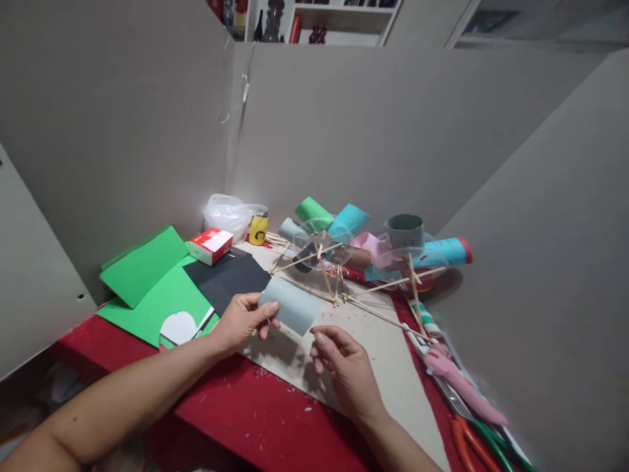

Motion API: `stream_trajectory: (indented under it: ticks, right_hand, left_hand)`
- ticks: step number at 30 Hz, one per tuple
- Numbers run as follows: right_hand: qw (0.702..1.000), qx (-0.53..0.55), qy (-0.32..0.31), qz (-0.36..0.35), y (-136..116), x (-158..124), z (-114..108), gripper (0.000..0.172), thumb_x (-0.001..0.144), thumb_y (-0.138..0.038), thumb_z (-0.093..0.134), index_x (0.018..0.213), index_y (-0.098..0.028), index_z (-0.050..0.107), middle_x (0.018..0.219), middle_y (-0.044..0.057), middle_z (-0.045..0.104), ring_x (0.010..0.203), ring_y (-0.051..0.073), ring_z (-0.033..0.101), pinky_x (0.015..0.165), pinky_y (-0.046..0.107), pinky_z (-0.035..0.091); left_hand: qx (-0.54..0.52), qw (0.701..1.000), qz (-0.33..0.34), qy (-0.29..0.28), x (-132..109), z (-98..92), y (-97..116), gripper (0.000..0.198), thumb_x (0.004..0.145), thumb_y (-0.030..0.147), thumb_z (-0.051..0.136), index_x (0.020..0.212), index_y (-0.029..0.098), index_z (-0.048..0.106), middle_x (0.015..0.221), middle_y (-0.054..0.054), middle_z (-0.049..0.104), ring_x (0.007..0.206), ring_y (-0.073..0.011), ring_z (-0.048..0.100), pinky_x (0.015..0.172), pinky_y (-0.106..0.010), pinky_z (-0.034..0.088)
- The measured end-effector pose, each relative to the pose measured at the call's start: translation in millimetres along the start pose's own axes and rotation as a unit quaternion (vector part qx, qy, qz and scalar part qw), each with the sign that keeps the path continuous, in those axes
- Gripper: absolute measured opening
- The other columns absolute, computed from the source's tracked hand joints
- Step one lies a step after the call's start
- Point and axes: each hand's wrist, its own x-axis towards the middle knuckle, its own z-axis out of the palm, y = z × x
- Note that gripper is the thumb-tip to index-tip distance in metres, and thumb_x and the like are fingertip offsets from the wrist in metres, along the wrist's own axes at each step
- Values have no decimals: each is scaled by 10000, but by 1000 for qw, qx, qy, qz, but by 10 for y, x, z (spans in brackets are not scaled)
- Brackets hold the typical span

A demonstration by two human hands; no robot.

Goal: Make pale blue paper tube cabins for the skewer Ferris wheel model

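Observation:
My left hand (248, 319) grips the left end of a light grey-blue paper tube (289, 305), thumb on the near side and fingers round beneath it. The tube is held tilted above a beige board (383, 354). Just off the tube's right end, my right hand (344, 367) has its fingers curled, with thumb and index finger closed together. Whether anything small sits in that pinch cannot be made out. Behind the tube stands a wooden-stick frame (322, 262) with a clear plastic disc (327, 242) and green, blue and grey paper tubes round it.
Green card sheets (147, 269), a black sheet (228, 278) and a red box (211, 246) lie left. A yellow can (258, 228) stands behind. Right are a grey-green cup (404, 231), a pink glue gun (462, 387) and orange-handled scissors (464, 439). Grey walls enclose the red-covered table (236, 406).

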Motion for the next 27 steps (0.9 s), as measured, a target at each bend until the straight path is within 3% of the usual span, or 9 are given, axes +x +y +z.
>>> stream_trajectory:
  ticks: [7, 11, 16, 24, 27]
  right_hand:
    - [997, -65, -13, -38, 21, -82, 63, 424, 711, -457, 767, 1013, -180, 661, 601, -35, 564, 439, 98, 472, 434, 229, 400]
    - [991, -116, -27, -55, 11, -76, 57, 325, 737, -477, 728, 802, -162, 682, 542, -30, 521, 444, 100, 440, 435, 227, 369]
    - [982, -173, -11, -75, -12, -86, 30, 407, 805, -508, 644, 584, -167, 613, 498, 2, 559, 436, 110, 473, 452, 230, 369]
    - [976, -203, 1, -78, -49, -72, -15, 447, 825, -526, 619, 540, -185, 567, 451, -7, 523, 417, 108, 452, 450, 233, 356]
    - [978, -198, -7, -67, -24, -45, -45, 439, 828, -530, 616, 565, -181, 567, 487, -3, 547, 428, 107, 468, 460, 232, 367]
  left_hand:
    - [15, 1000, -13, -2, -1, 83, -77, 454, 717, 550, 705, 648, 104, 662, 597, -39, 654, 390, -52, 451, 438, -181, 334]
    - [25, 999, -20, -19, -11, 107, -91, 443, 738, 540, 691, 640, 109, 660, 569, -24, 639, 381, -50, 447, 429, -178, 326]
    - [24, 998, -39, -48, -28, 113, -104, 399, 753, 506, 693, 767, 108, 668, 660, -40, 684, 387, -55, 490, 410, -173, 333]
    - [14, 995, -37, -92, -52, 113, -91, 398, 800, 502, 645, 788, 104, 640, 737, -55, 695, 404, -52, 527, 413, -164, 358]
    - [37, 992, -25, -117, -78, 109, -44, 433, 826, 535, 597, 852, 106, 646, 673, -34, 670, 404, -55, 529, 404, -154, 338]
